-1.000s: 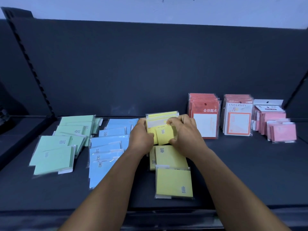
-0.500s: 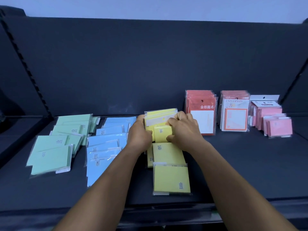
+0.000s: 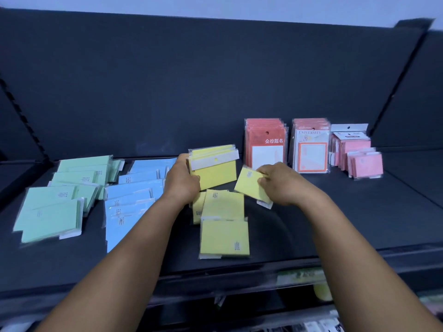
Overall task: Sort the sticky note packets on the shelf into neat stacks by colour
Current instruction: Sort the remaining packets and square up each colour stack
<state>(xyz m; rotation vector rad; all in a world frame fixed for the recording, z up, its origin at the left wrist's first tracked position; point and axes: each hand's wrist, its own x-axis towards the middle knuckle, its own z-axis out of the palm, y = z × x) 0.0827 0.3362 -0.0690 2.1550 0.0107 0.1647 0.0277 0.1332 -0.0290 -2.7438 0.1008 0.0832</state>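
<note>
Yellow packets gripped by left hand; right hand fingers pinch single yellow packet.

Packets spread in groups along the shelf, as we see them from the front.

At far left we find one group of packets overlapping from the back wall toward the front edge; just right of it, a second group runs the same way. In the middle, our left hand holds an upright bundle at the back, with three flat packets lying before it in a line toward us. Our right hand holds a single packet just right of that bundle. Behind and to the right, two standing rows lean at the back wall, and a further cluster sits at far right.
</note>
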